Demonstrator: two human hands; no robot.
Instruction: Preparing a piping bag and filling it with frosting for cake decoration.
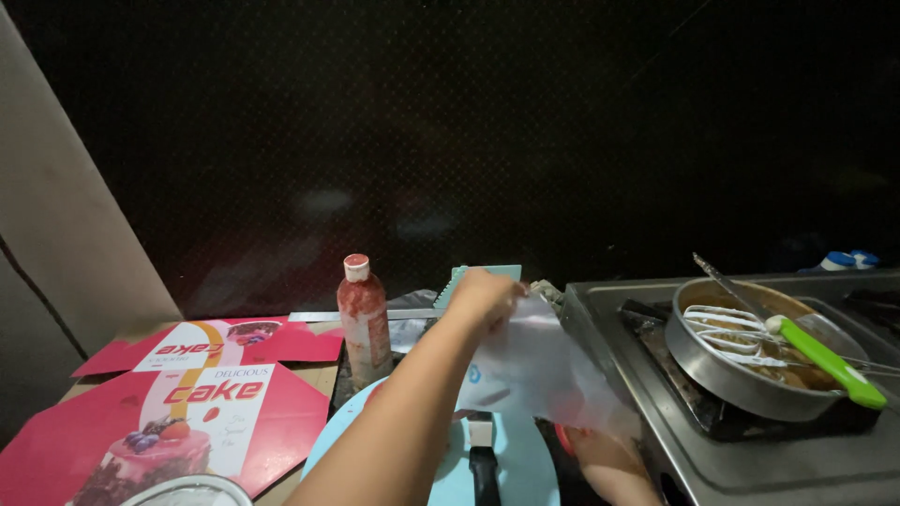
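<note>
My left hand (pixel 486 298) reaches forward and grips the top of a translucent white plastic bag (pixel 542 370). The bag hangs over a light blue round turntable (pixel 525 459) that carries a black-handled tool (pixel 483 468). Only a part of my right hand (pixel 605 459) shows under the bag's lower corner; whether it grips the bag I cannot tell. Just behind my left hand stands a pale green toothed scraper (pixel 466 274). A red sauce bottle (pixel 365 320) with a white cap is upright to the left of my forearm.
Flattened red cake boxes (pixel 216 394) lie at the left on a brown counter. At the right, a round metal pan (pixel 750 365) sits on a steel stove (pixel 656 431), holding whisk beaters and a green-handled utensil (pixel 825 361). A dark wall rises behind.
</note>
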